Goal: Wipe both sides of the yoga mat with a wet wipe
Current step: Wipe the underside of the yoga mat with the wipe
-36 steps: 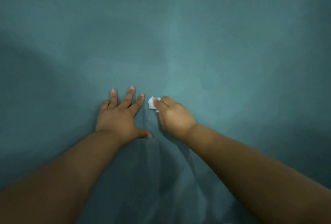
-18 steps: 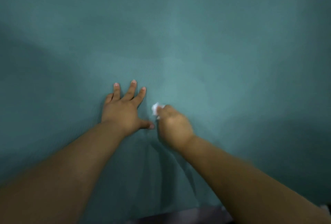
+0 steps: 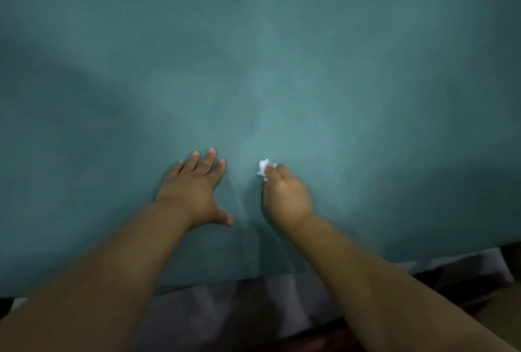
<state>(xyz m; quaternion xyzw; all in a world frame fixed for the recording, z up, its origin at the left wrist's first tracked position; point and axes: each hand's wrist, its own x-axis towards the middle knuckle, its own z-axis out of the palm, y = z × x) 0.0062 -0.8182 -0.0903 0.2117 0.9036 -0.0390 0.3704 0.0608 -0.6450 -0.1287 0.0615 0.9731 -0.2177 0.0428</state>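
The teal yoga mat point(image 3: 282, 70) fills nearly the whole view, its near edge running along six o'clock. On it, just below centre, the right hand point(image 3: 286, 196) pinches a bunched white wet wipe point(image 3: 264, 168); at nine o'clock of it the left hand point(image 3: 194, 185) lies flat, fingers spread, pinning the mat. Best to wipe in overlapping strokes away from the bracing palm. No brand or writing is readable.

Most of the wet wipe point(image 3: 264, 168) is hidden inside my right hand point(image 3: 286, 196); the yoga mat point(image 3: 282, 70) runs off three edges, and the whole picture is blurred.
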